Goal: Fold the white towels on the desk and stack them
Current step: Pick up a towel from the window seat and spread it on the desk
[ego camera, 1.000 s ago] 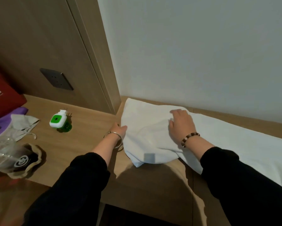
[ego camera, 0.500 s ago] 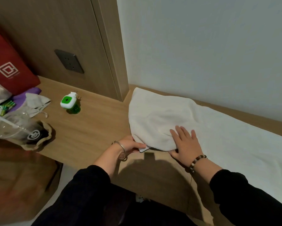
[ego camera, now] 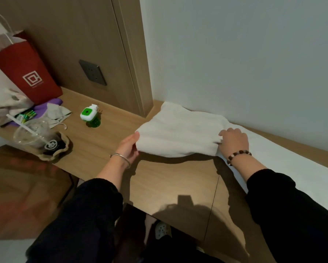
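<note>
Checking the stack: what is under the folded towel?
Under the folded towel: desk at its near edge, a flat white towel at its right; anything else is covered.

Single view, head-worn, wide-angle. Sits above the near edge of the worktop [ego camera: 178, 186], pitched forward and steeply down, facing the far wall [ego camera: 235, 54]. Close range: both black sleeves [ego camera: 87, 215] enter from the bottom of the frame. Worktop runs left to right across the middle; upright lines lean toward the frame edges.
</note>
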Available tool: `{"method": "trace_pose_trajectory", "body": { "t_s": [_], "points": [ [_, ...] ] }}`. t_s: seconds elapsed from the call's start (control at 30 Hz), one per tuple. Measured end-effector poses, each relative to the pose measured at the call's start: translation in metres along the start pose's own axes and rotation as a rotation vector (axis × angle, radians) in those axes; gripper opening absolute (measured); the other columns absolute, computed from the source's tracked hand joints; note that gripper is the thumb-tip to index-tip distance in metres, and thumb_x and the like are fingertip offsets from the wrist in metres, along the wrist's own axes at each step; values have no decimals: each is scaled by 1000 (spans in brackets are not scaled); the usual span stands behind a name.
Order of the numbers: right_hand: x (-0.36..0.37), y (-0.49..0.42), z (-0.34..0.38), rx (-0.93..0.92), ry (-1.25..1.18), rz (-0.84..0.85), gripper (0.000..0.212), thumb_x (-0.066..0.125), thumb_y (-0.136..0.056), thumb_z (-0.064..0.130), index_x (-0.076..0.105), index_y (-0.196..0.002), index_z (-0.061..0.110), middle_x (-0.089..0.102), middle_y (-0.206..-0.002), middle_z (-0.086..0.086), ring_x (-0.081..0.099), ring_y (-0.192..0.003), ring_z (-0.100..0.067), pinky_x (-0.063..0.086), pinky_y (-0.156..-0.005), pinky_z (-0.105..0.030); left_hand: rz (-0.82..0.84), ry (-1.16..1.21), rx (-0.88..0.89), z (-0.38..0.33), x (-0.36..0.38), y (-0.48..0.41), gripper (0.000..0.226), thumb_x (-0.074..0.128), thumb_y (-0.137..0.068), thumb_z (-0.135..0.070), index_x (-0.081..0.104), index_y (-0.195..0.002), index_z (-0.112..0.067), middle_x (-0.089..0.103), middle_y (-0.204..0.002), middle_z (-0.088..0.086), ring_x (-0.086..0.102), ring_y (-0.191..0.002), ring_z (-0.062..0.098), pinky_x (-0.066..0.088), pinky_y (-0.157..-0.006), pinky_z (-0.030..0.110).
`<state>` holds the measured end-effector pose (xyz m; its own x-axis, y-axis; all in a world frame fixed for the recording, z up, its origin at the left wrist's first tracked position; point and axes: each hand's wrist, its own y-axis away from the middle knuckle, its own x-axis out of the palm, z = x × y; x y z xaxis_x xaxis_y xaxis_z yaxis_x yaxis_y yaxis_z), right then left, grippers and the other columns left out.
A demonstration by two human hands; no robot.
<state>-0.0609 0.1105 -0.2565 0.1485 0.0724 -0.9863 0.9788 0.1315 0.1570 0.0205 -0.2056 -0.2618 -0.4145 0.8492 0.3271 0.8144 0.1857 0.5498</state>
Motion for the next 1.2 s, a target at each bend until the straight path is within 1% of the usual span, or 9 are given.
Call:
{"method": "trace_pose_trajectory", "body": {
  "t_s": [0.13,0.27,0.33,0.43,0.53,0.67,0.8,1.03,1.2],
  "points": [
    [36,23,11,-22,-198,69,25,40,-98,26,56,-109,11,60,-109,-12,55,-99,-28,40,-75,-31,115,-155,-71,42,2,16,31,61,-85,2,58,-112,-12,65,-108,11,60,-101,30,52,-88,44],
    [54,26,13,8,-239,125,26,34,-101,22,55,-112,11,60,-114,-11,56,-103,-27,41,-83,-31,-63,-922,56,60,-5,21,22,72,-77,1,64,-93,-11,63,-88,0,57,-84,18,43,-58,16],
    [52,22,11,-14,-195,150,26,35,-100,21,54,-115,13,59,-117,-10,55,-106,-27,42,-88,-32,-147,-1025,134,58,-6,22,21,66,-85,-7,66,-106,-6,59,-91,-1,54,-86,16,39,-67,19],
    [37,14,0,-23,55,169,29,37,-94,20,53,-119,22,57,-122,-4,52,-113,-25,30,-105,-41,-188,-936,210,43,-3,26,25,57,-91,-10,63,-115,-3,61,-99,3,56,-91,16,39,-74,23],
    [22,9,-8,21,201,-70,44,49,-88,19,43,-131,21,43,-136,-9,39,-124,-30,15,-110,-54,-199,-500,99,25,4,33,24,50,-97,-20,59,-113,-4,64,-67,3,51,-49,9,41,-49,18],
    [16,19,10,-119,24,-288,39,61,-79,5,53,-117,5,58,-100,-18,55,-90,-34,34,-71,-37,-230,233,-151,23,22,42,25,51,-97,-32,59,-97,-8,70,-69,9,63,-57,17,55,-57,31],
    [35,52,28,-283,-104,-227,15,58,-79,-2,54,-89,9,60,-69,-8,56,-59,-27,38,-61,-28,-9,314,-181,52,18,54,42,42,-97,-47,55,-121,-15,67,-113,15,61,-109,33,44,-99,47],
    [70,71,16,-140,-189,-98,64,68,-76,28,41,-132,13,49,-120,-14,50,-106,-30,44,-86,-39,-290,1,-28,112,19,70,28,60,-87,4,55,-113,-4,64,-87,10,62,-76,25,53,-61,33],
    [55,53,13,-59,-140,-186,35,56,-85,14,55,-120,10,51,-118,-18,47,-109,-35,42,-92,-41,-266,34,46,109,17,72,20,61,-86,4,61,-100,-11,68,-88,4,65,-78,17,53,-65,30]
  ]
}}
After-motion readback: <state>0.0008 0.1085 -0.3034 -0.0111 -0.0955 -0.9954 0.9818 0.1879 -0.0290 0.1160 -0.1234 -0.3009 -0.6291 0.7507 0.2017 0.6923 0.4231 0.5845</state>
